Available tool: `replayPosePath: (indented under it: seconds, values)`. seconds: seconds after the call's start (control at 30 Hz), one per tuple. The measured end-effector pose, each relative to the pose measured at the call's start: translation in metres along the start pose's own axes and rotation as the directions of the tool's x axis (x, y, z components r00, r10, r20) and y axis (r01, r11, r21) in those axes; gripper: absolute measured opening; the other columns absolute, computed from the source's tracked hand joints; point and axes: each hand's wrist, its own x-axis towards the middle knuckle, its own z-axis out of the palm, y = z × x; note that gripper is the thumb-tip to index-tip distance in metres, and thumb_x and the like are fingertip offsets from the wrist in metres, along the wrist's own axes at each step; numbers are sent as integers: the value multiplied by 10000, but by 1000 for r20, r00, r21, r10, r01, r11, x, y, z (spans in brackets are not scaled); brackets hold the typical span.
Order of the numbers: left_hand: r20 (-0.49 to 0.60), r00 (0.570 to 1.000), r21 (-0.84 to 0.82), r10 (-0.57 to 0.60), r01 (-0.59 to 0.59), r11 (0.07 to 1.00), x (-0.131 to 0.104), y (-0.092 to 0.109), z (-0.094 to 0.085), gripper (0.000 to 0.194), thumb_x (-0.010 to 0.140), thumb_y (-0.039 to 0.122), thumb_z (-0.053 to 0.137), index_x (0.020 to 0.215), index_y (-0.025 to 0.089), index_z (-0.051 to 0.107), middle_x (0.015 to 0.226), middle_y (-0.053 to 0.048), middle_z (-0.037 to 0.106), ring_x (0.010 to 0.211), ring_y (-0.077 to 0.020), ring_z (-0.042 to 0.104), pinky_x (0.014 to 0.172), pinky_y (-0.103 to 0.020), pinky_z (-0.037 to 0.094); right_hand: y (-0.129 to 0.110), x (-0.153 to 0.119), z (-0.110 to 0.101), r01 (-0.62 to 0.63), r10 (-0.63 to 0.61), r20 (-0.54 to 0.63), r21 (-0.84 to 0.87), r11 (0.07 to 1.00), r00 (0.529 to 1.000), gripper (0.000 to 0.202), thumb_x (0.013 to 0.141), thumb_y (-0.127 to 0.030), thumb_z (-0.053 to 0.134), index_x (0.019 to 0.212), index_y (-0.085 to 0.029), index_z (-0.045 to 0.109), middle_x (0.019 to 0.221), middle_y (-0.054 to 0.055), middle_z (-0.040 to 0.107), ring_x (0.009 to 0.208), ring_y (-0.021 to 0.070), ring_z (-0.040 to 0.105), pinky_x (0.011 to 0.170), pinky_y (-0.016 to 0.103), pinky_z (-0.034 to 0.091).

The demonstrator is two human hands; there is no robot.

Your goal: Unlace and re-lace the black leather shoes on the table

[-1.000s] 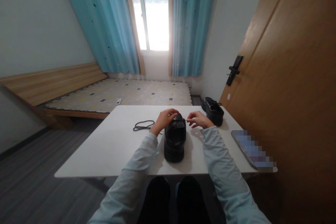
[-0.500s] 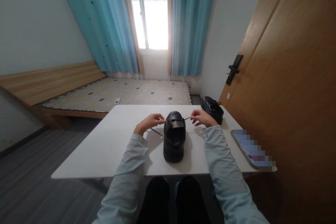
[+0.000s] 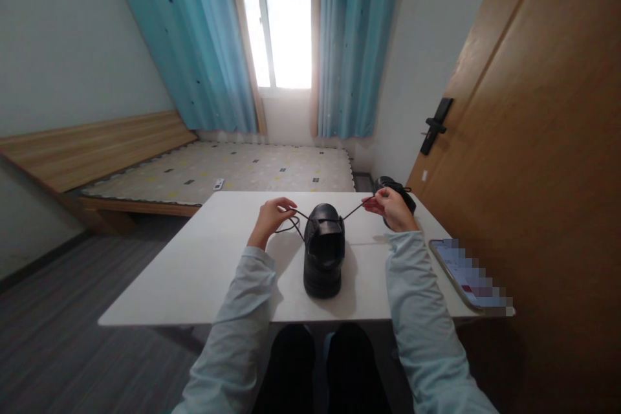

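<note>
A black shoe stands on the white table, its heel toward me and its toe pointing away. Left of it, my left hand pinches a dark lace that runs to the shoe's upper. Another stretch of lace hangs in a loop below those fingers. On the right, my right hand grips the lace on that side, drawn taut and rising from the shoe. Behind my right hand sits a second black shoe, partly hidden by it.
A phone-like device, partly pixelated, lies at the table's right edge. Beyond the table is a bed with a small white object on it. A wooden door stands close on the right.
Both hands have moved outward from the shoe, my right hand also upward. The lace between them is now pulled out longer and straighter on both sides.
</note>
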Motion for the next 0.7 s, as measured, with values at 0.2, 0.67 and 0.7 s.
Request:
replayPosePath:
  seconds: [0.2, 0.67, 0.7]
  values:
    - [-270, 963, -34, -9, 0, 999, 1, 5, 0, 195, 691, 287, 620, 833, 197, 719, 821, -36, 717, 771, -167, 641, 743, -268, 482, -4, 1, -1, 125, -127, -113, -31, 992, 985, 160, 887, -339, 422, 808, -248, 316, 648, -32, 543, 609, 137, 646, 547, 249, 527]
    - [-288, 956, -418, -56, -74, 905, 1, 13, 0, 256, 708, 300, 575, 885, 151, 686, 850, -48, 680, 748, -138, 608, 692, -242, 487, -12, 6, -22, 549, -469, -680, -116, 828, 564, 33, 924, -278, 337, 934, -250, 353, 707, -57, 378, 401, 42, 309, 341, 155, 253]
    - [-269, 961, -443, -61, -67, 894, 0, 14, 1, 261, 704, 291, 566, 890, 150, 682, 819, -40, 666, 707, -128, 594, 657, -233, 481, -13, 5, -21, 570, -496, -688, -144, 809, 530, 31, 922, -274, 353, 923, -245, 366, 710, -52, 386, 409, 43, 315, 344, 161, 254]
